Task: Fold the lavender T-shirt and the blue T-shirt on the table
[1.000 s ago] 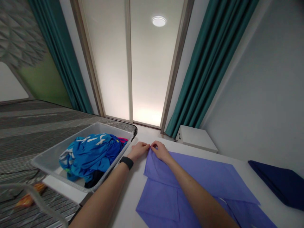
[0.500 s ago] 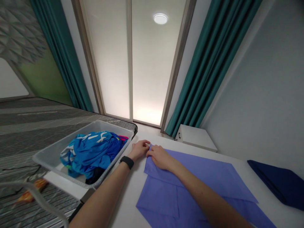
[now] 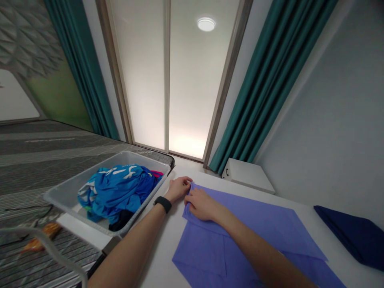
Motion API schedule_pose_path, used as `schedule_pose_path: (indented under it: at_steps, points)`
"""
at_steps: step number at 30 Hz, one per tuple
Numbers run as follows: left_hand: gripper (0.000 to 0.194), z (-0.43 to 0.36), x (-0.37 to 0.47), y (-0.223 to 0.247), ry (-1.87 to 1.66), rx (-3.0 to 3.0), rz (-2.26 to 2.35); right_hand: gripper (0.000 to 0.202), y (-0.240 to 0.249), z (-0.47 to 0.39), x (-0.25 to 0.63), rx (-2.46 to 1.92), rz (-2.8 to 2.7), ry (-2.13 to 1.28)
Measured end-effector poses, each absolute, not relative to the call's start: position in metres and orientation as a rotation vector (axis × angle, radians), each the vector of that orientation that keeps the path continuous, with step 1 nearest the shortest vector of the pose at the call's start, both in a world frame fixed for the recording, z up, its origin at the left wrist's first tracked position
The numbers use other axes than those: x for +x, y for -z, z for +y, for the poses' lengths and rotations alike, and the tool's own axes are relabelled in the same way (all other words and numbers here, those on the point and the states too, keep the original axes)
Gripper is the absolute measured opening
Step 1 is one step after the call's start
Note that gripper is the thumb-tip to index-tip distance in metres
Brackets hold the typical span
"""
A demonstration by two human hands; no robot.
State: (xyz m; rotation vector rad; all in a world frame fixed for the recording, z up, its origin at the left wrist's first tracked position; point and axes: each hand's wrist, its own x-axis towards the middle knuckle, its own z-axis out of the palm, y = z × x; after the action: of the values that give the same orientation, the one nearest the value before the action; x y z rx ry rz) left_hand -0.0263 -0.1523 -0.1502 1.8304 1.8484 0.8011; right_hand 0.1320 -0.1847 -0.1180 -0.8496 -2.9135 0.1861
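A purple shirt lies partly folded on the white table, with one layer turned over the rest. At its far left corner, my left hand is closed, thumb and fingers pinching the cloth edge; a black band circles that wrist. Just nearer along the same left edge, my right hand rests on the shirt with curled fingers gripping the cloth. My right forearm crosses above the shirt and hides part of it. The two hands are close together.
Left of my arm stands a clear plastic bin holding a heap of blue clothes. A folded dark navy garment lies on the white table at the right. Beyond the table is a small white cabinet.
My right hand has slid slightly nearer along the shirt's left edge, its fingers more curled. My left hand stays at the corner. The view has shifted a little.
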Motion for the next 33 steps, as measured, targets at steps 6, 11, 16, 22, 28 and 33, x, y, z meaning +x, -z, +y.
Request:
schedule_pose_path:
  at_steps: [6, 11, 16, 22, 28, 33]
  points:
    - [0.03, -0.149, -0.027, 0.152, -0.805, 1.85, 1.85, 0.02, 0.12, -0.207, 0.132, -0.888, -2.899, -0.167]
    - [0.03, -0.145, -0.031, 0.152, -0.792, 1.88, 1.766, 0.017, 0.123, -0.219, 0.132, -0.903, -2.878, -0.169]
    - [0.035, -0.144, -0.037, 0.151, -0.806, 1.867, 1.712, 0.019, 0.13, -0.218, 0.135, -0.903, -2.85, -0.206]
    - [0.036, -0.142, -0.042, 0.152, -0.809, 1.856, 1.635, 0.022, 0.135, -0.218, 0.137, -0.921, -2.804, -0.243]
    - [0.035, -0.141, -0.042, 0.154, -0.809, 1.843, 1.637, 0.024, 0.132, -0.221, 0.137, -0.922, -2.816, -0.248]
    - [0.03, -0.139, -0.036, 0.151, -0.805, 1.835, 1.666, 0.021, 0.13, -0.224, 0.136, -0.909, -2.83, -0.192]
